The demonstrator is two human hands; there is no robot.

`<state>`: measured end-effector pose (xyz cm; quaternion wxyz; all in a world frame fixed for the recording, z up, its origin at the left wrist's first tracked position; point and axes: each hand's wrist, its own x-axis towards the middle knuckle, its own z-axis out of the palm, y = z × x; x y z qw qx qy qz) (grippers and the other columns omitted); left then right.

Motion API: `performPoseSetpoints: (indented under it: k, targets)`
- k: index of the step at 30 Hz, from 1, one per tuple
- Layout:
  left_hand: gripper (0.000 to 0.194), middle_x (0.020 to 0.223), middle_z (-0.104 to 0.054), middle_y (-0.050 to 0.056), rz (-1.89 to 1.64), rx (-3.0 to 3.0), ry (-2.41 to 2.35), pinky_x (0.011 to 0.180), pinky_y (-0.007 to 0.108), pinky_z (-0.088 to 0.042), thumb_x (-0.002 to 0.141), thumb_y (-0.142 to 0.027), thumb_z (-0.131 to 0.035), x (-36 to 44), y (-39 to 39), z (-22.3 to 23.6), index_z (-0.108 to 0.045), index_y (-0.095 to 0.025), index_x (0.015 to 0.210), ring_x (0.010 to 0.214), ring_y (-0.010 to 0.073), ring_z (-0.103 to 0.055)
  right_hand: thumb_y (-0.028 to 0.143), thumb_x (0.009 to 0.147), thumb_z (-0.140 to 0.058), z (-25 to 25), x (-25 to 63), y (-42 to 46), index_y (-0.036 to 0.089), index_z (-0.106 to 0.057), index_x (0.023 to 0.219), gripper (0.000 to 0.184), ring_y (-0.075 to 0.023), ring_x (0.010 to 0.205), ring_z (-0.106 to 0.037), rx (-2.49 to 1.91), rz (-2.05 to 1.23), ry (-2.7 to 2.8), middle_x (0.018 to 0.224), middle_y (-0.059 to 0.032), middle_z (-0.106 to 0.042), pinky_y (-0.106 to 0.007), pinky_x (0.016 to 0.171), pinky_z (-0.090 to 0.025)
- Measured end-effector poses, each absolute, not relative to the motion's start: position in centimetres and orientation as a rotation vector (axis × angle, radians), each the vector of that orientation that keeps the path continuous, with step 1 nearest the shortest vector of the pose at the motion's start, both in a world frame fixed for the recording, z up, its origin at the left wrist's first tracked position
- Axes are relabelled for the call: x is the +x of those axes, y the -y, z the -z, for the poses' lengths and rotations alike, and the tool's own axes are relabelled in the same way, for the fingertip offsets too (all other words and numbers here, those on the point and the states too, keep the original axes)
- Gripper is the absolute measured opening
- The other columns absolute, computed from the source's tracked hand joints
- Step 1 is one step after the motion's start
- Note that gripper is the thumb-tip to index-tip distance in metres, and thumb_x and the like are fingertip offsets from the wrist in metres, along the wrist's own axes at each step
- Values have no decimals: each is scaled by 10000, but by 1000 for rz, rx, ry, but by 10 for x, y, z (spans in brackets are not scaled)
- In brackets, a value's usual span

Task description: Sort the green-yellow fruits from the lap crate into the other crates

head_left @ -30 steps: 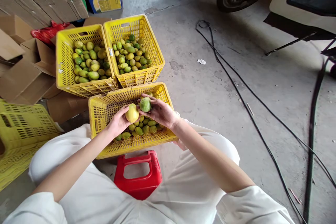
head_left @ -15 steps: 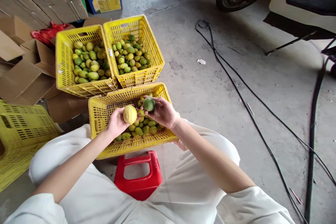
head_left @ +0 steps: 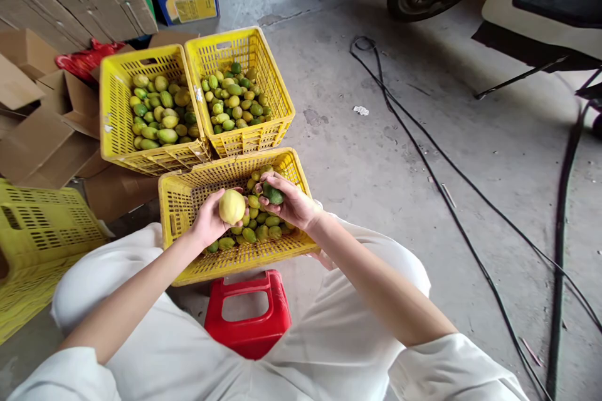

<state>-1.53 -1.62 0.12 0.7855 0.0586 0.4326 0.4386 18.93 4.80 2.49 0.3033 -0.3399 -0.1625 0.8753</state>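
A pale yellow lemon [head_left: 232,207] rests in my left hand [head_left: 209,218], its fingers curled round the underside. My right hand [head_left: 294,202] grips a dark green lemon [head_left: 273,194], partly covered by the thumb and fingers. Both hands are above the near yellow crate [head_left: 188,183], which stands in front of my knees. Several green and yellow lemons [head_left: 249,235] lie in the right part of that crate, some hidden under my hands.
Two yellow crates of lemons, left [head_left: 107,106] and right [head_left: 277,88], stand behind the near crate. A red stool [head_left: 244,332] is between my legs. Cardboard boxes [head_left: 37,144] and another yellow crate [head_left: 47,225] are at left. Black cables [head_left: 442,188] cross the floor near a vehicle [head_left: 512,0].
My right hand has turned the green lemon, and its fingers now cover more of it. The yellow lemon has tilted slightly in my left hand.
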Motion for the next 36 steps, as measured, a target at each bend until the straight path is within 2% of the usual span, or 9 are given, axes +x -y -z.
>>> performPoseSetpoints:
  k: [3,7,11,14,17,21,26,32,36]
  targets:
    - [310,946,-766,138,-959,74,-958,713,429,-656,814,-325,-622,-16,16,1,-661,-143,1061,976,340,-769,276,805,-744,-25,187,-51,195,-672,972,199,-160,743,-697,-917,-2309,326,864,-20,-720,-244,610,-595]
    - [323,952,-765,123,-956,113,-985,715,390,-659,817,-298,-678,-14,16,1,-632,-148,1099,981,319,-776,156,770,-684,-26,186,-52,217,-658,1038,275,-195,863,-730,-966,-2247,255,945,-16,-732,-334,788,-648]
    - [400,928,-730,80,-930,222,-943,579,296,-610,762,-359,-831,-12,17,-3,-580,-194,1026,815,249,-762,173,718,-820,-25,187,-49,238,-627,985,335,-136,746,-682,-1022,-2204,350,888,29,-677,-237,636,-603]
    - [497,863,-675,15,-929,263,-864,522,253,-563,675,-389,-910,-12,18,-5,-536,-222,956,682,177,-701,200,637,-898,-23,189,-48,227,-581,902,414,-86,614,-594,-993,-2231,389,779,59,-613,-147,467,-448]
    - [474,894,-679,28,-956,245,-878,564,274,-590,685,-374,-895,-12,17,-6,-569,-216,991,784,217,-732,282,666,-908,-21,190,-49,212,-566,869,404,-62,545,-528,-978,-2263,392,765,41,-630,-118,397,-298]
    - [381,993,-738,125,-961,159,-939,703,391,-657,780,-348,-721,-13,16,-6,-632,-164,1101,1029,336,-749,360,802,-790,-22,189,-53,193,-622,882,250,-109,598,-592,-971,-2285,299,764,-9,-668,-172,448,-445]
    - [353,1051,-762,132,-980,117,-985,800,403,-662,834,-281,-642,-11,17,-4,-632,-163,1167,1035,306,-763,214,738,-684,-26,187,-54,214,-664,1007,270,-190,817,-696,-976,-2252,228,881,-14,-713,-304,709,-636]
    - [407,861,-706,48,-963,178,-948,524,230,-548,763,-406,-834,-11,16,-5,-626,-187,1035,655,165,-692,223,624,-893,-22,184,-48,230,-575,851,391,-104,725,-624,-1150,-2054,320,850,48,-622,-180,540,-514]
    - [455,858,-701,15,-1002,185,-929,526,214,-554,645,-355,-901,-12,15,-6,-620,-201,968,665,153,-698,234,583,-898,-20,185,-49,218,-515,783,432,-79,610,-572,-1162,-2088,268,749,63,-585,-142,425,-351]
